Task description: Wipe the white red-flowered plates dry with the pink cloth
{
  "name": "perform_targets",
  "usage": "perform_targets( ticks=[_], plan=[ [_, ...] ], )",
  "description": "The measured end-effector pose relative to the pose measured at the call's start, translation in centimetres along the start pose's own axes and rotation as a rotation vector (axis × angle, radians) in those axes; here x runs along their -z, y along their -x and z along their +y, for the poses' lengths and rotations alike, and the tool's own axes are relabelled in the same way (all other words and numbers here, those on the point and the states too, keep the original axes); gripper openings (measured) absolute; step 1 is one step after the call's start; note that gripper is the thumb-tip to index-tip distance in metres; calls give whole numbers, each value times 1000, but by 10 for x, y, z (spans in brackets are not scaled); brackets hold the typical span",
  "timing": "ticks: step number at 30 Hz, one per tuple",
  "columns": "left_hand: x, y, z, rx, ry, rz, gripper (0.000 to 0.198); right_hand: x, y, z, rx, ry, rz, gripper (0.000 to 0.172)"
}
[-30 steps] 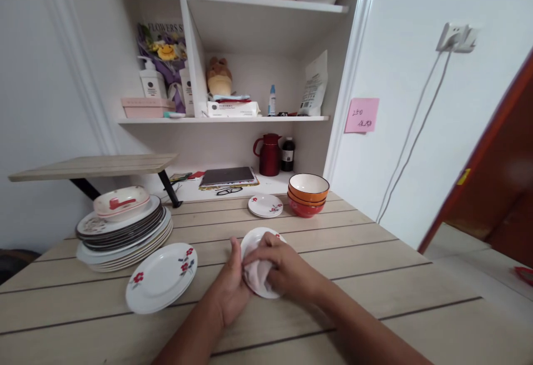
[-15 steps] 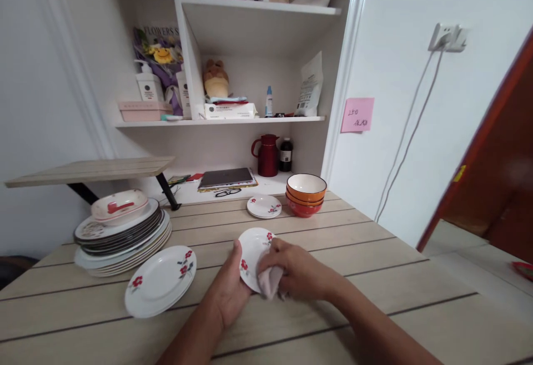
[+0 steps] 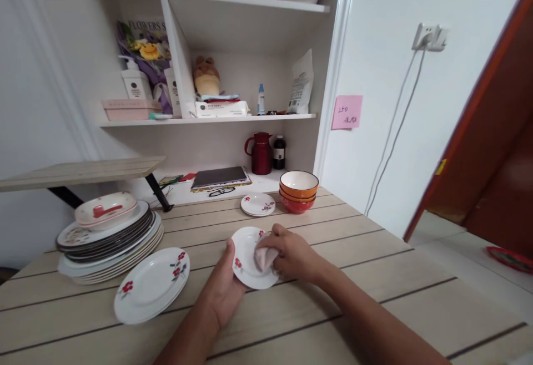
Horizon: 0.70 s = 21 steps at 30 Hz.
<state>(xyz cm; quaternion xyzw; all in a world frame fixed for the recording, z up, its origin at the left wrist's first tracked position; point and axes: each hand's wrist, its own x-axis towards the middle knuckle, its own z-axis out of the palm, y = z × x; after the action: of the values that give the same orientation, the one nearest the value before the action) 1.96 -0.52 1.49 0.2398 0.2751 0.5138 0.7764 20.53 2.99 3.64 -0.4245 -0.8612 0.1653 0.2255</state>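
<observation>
A small white plate (image 3: 246, 248) with red flowers is tilted up above the table, gripped at its left edge by my left hand (image 3: 227, 284), thumb on the rim and fingers underneath. My right hand (image 3: 293, 254) is closed on a pale pinkish cloth (image 3: 265, 255), which presses on the right part of the plate's face. Left of my hands, a larger flowered plate (image 3: 152, 282) rests on at least one other. Beyond the held plate lies a short stack of small flowered plates (image 3: 257, 203).
Stacked orange and red bowls (image 3: 298, 192) stand at the back right. At the left, a tall plate stack (image 3: 112, 237) carries a dish (image 3: 106, 209) beside a raised wooden shelf (image 3: 83, 168). A laptop (image 3: 220, 177), glasses (image 3: 222, 191) and red jug (image 3: 261, 154) are at the back.
The cloth in my right hand has moved up across the plate, from its lower edge onto its face. My left hand keeps its hold. The view has shifted slightly to the right.
</observation>
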Motion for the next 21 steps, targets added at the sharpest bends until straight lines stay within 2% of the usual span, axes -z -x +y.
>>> perform_targets(
  ticks=[2,6,9,13,15,17,21],
  plan=[
    [1,0,0,9,36,-42,59,-3,5,-13,105,-33,-39,55],
    [2,-3,0,55,77,-108,63,-19,-6,-34,219,-80,20,64],
    [2,-3,-1,20,81,-85,60,-26,-22,-29,156,-44,131,57],
    [0,-2,-2,-7,26,-1,56,-14,-25,-6,-66,41,239,52],
    [-1,0,-1,-6,1,12,57,-5,-17,3,-142,76,198,53],
    [-2,1,-1,-8,-7,7,56,0,-5,2,-144,107,118,55],
    [0,1,0,12,19,-29,57,-5,11,-22,28,133,17,50]
  ],
)
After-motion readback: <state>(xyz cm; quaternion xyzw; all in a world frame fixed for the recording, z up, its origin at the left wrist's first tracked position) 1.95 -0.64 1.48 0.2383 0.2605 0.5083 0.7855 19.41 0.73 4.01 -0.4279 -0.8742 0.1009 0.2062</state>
